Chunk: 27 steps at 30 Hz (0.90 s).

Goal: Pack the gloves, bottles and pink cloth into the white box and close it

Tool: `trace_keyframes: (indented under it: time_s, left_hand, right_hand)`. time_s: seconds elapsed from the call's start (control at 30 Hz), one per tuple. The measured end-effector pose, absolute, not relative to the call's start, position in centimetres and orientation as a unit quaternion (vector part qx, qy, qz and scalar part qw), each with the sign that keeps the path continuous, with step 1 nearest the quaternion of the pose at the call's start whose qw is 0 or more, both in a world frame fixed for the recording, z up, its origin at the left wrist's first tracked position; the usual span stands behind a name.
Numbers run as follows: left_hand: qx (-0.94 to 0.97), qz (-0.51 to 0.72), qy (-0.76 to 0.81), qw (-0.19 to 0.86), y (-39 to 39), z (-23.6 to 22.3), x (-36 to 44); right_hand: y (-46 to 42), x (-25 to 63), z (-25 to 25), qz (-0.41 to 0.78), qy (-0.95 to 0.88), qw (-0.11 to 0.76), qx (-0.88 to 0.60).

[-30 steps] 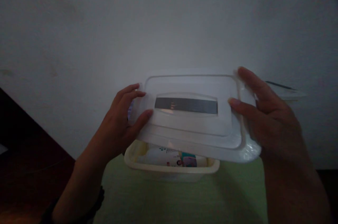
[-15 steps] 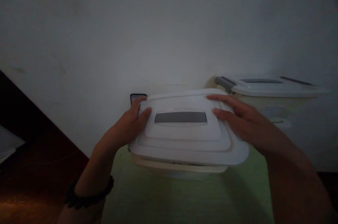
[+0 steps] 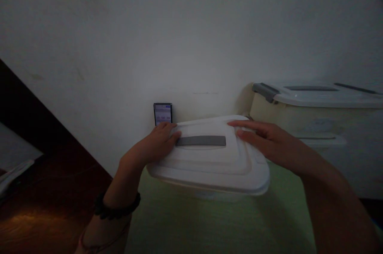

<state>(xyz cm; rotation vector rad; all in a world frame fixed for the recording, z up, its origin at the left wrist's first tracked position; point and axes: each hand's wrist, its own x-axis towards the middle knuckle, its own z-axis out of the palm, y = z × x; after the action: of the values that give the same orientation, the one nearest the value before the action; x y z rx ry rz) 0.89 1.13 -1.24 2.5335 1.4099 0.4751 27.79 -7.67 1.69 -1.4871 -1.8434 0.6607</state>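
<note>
A white plastic lid (image 3: 203, 162) with a grey handle strip (image 3: 201, 141) covers a pale storage box (image 3: 206, 195), of which only a thin front part shows below the rim. My left hand (image 3: 157, 142) lies on the lid's left side, fingers and thumb stretched over the top. On the right side rests my right hand (image 3: 263, 136), its index finger and thumb extended and apart on the lid; its other fingers are partly hidden. Neither hand wraps round anything visible.
Behind the box a phone (image 3: 163, 114) with a lit timer screen leans at the wall (image 3: 191, 38). To the right stands a second storage box (image 3: 299, 120) with a white lid and grey latches. Both boxes are on a green surface (image 3: 221, 226). A reddish-brown floor (image 3: 60, 206) shows at left.
The lid has come down closer onto the box, narrowing the front gap, with both hands still on it. My left hand has shifted slightly right and down, uncovering more of the phone. The view has shifted.
</note>
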Motion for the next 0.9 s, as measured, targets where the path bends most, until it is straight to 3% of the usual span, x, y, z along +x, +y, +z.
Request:
trace_keyframes:
  time_s: [0.43,0.9]
  left_hand:
    - [0.854,0.115,0.481,0.164,0.5,-0.8,1.9]
    - [0.855,0.127,0.486,0.128,1.3,-2.6,2.7]
  right_hand:
    - [-7.3,29.5,1.7,0.291,-0.678,0.306,-0.601]
    - [-8.0,31.3,0.7,0.227,-0.746,0.180,-0.600]
